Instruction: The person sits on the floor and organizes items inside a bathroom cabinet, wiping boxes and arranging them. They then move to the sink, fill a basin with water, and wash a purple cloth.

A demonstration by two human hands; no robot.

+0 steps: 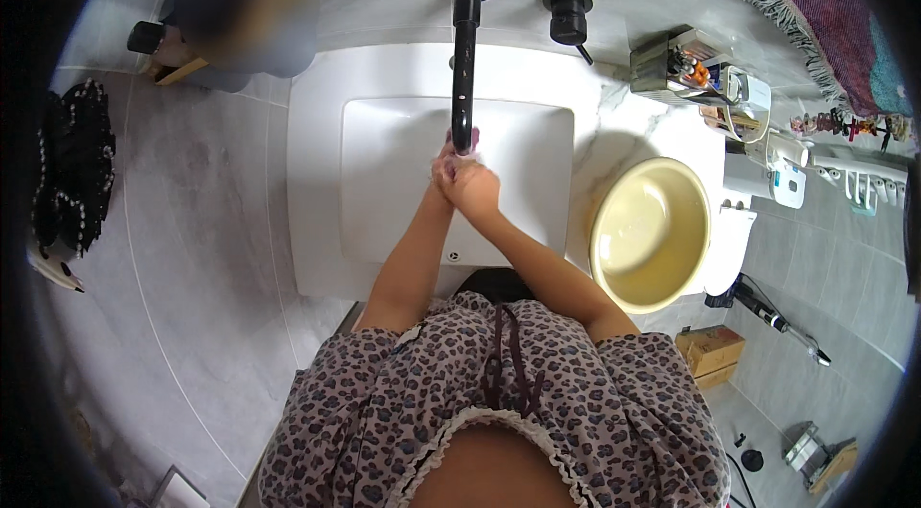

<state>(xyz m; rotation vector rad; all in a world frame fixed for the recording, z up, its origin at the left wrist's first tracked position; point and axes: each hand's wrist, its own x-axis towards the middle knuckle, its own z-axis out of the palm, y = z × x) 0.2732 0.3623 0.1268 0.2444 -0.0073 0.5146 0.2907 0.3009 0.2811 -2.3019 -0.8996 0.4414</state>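
Both hands meet under the end of a black wall-mounted faucet, over a white rectangular sink basin. My right hand is closed, its fingers bent over my left hand. The left one reaches forward beneath the spout, and fingertips that seem to be its own show stretched out beside the black tube. Whitish water or foam is on the skin. The spout and the right hand hide much of the left fingers. No other object shows between the hands.
A cream-yellow plastic basin stands right of the sink. A black faucet handle sits on the wall. Beyond the counter are a metal rack of small items and a fringed textile. Cardboard boxes lie lower right.
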